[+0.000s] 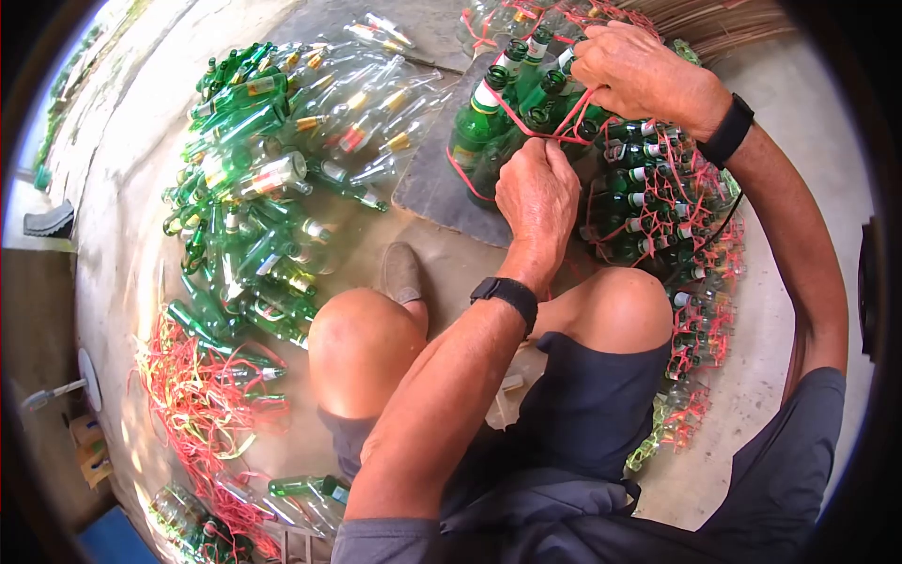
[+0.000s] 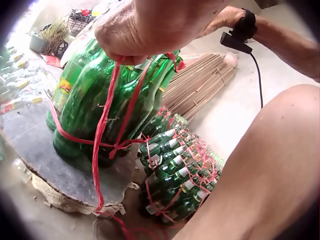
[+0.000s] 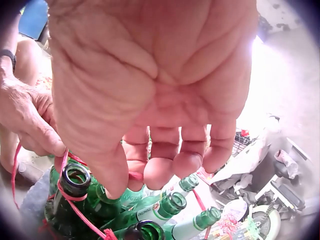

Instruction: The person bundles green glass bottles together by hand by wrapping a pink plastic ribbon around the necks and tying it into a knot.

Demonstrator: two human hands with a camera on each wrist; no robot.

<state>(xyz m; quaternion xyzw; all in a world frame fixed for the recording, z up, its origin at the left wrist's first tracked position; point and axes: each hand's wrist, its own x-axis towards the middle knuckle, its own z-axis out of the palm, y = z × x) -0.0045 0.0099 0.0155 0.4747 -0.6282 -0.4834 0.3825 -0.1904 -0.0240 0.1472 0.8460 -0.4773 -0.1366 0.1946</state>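
The concrete floor (image 1: 799, 310) carries everything: a loose heap of green and clear bottles (image 1: 254, 188) far to my left, tangled red and yellow strings (image 1: 197, 395) nearer on that side, and a stack of already tied bottles (image 1: 658, 216) on my right, with a broom (image 2: 200, 85) lying beyond it. Straight ahead, between my knees and the far wall, a dark slab (image 2: 35, 145) holds the bundle of green bottles (image 1: 507, 122) I am working on, standing upright and pressed together. A red cord (image 2: 102, 130) runs around its waist and up over the necks. My left hand (image 1: 536, 193) pinches that cord tight at the near side of the bundle, fingers curled on it. My right hand (image 1: 634, 70) sits over the bottle necks on the far side, fingers bent down with the cord running under them. I judge the binding is at its tightening stage; next calls for a steady pull and a knot without letting the bottles splay.
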